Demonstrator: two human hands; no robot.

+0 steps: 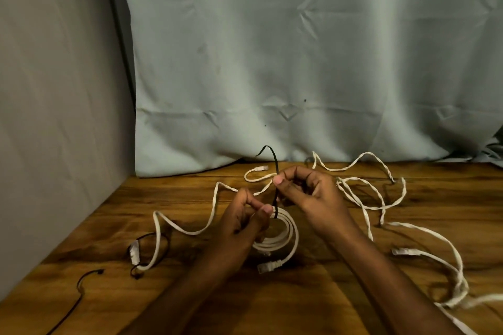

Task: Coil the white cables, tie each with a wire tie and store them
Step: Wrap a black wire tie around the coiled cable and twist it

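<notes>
Where the wooden table (340, 304) meets the grey wall panel (54, 90) along its left edge, a loose black wire tie (81, 284) lies near the front left corner. Just right of it, a second black tie (152, 239) loops beside the plug end of an uncoiled white cable (187, 231), which snakes from there toward the table's middle. At the centre, the left hand (245, 226) grips a coiled white cable (283, 239), fingers curled round the coil and thumb pressed near its top; the coil's plug (268, 266) rests on the wood just below. A black wire tie (275, 171) rises upright from the top of the coil, its tip curling over toward the left. The right hand (307, 190) pinches that tie between thumb and forefinger partway up its length, other fingers curled. Farther right, more loose white cables (381, 190) sprawl in tangled loops from the back edge down to the front right corner, one plug (400, 251) lying flat on the wood. A pale wrinkled cloth (299, 49) hangs behind the table's back edge.
</notes>
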